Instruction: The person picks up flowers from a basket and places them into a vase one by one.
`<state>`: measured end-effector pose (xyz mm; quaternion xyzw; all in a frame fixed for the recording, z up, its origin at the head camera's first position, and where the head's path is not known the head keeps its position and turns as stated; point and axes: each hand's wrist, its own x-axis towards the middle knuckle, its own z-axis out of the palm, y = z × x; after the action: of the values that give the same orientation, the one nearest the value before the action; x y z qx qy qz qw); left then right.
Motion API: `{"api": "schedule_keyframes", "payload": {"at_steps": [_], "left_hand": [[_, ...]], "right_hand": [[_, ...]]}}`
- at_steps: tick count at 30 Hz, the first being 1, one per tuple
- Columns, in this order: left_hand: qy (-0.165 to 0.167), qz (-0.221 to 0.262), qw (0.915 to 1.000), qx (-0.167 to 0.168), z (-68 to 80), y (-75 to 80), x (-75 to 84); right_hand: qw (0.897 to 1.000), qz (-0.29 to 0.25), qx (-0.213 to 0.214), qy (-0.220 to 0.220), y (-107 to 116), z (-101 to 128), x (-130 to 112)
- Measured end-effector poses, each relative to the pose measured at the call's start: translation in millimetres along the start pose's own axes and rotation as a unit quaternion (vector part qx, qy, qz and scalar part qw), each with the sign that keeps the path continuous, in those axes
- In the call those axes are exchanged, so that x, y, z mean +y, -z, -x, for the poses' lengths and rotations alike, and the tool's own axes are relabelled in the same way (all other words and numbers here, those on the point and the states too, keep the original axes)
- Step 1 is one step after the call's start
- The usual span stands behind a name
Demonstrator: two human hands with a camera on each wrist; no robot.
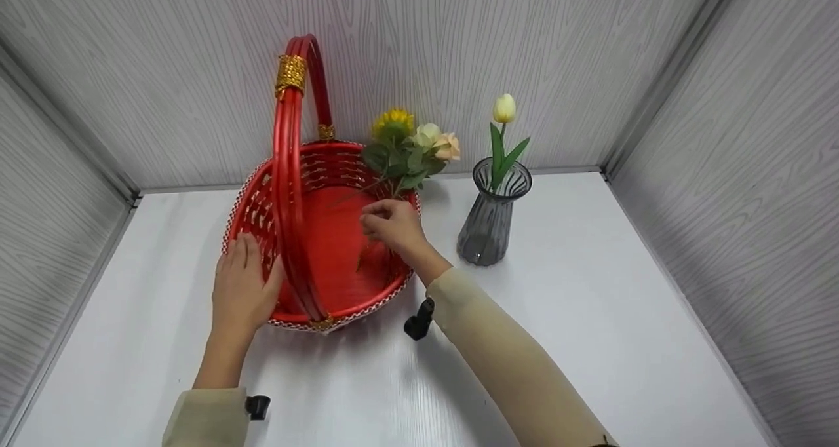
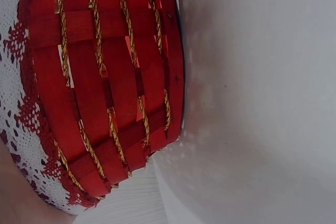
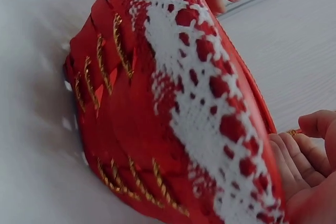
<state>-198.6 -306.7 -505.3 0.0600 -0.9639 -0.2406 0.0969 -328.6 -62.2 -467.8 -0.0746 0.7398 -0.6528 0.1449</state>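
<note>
The red woven basket (image 1: pixel 328 237) stood left of centre on the white desk (image 1: pixel 590 342), its tall red handle (image 1: pixel 288 172) arching up toward the upper left of the frame. The left hand (image 1: pixel 242 290) lay flat against the basket's lower-left rim, fingers straight, pressing rather than clasping. The right hand (image 1: pixel 392 225) reached over the basket's right rim near frame centre, fingertips drawn together in a narrow grip that pinched the thin green stems of the flower bunch (image 1: pixel 409 149); the exact contact was small in the head view, so the pinch was read as likely rather than certain. The bunch, a yellow bloom with pale ones and green leaves, leaned on the far right rim, heads outside, stems pointing down into the basket. To the right stood a grey ribbed glass vase (image 1: pixel 491 221) holding one pale tulip (image 1: pixel 504 108), apart from the basket. The wrist views showed only the woven wall with gold cord (image 2: pixel 100 103) and the white lace trim (image 3: pixel 199 108). Judgement: the bunch looked light, top-heavy and probably artificial, with thin wiry stems that may bend or twist; it would best be taken low on the gathered stems, clear of the blooms. The glass vase looked tippable and fragile.
</note>
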Motion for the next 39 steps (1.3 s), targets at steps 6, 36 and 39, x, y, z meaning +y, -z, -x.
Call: {"api": "schedule_keyframes", "payload": {"at_steps": [6,36,39], "left_hand": [[0.006,0.005,1.0000,-0.001,0.3,0.7,0.8],[0.008,0.003,0.9998,0.017,0.1,-2.1,1.0],[0.013,0.000,0.9998,0.015,-0.8,-1.6,0.8]], "right_hand": [[0.992,-0.108,0.019,-0.068,-10.5,-14.0,-7.7],[0.895,-0.389,0.099,-0.195,-31.9,-49.9,-3.7],[0.892,-0.391,0.095,-0.206,-32.9,-52.8,-2.8]]}}
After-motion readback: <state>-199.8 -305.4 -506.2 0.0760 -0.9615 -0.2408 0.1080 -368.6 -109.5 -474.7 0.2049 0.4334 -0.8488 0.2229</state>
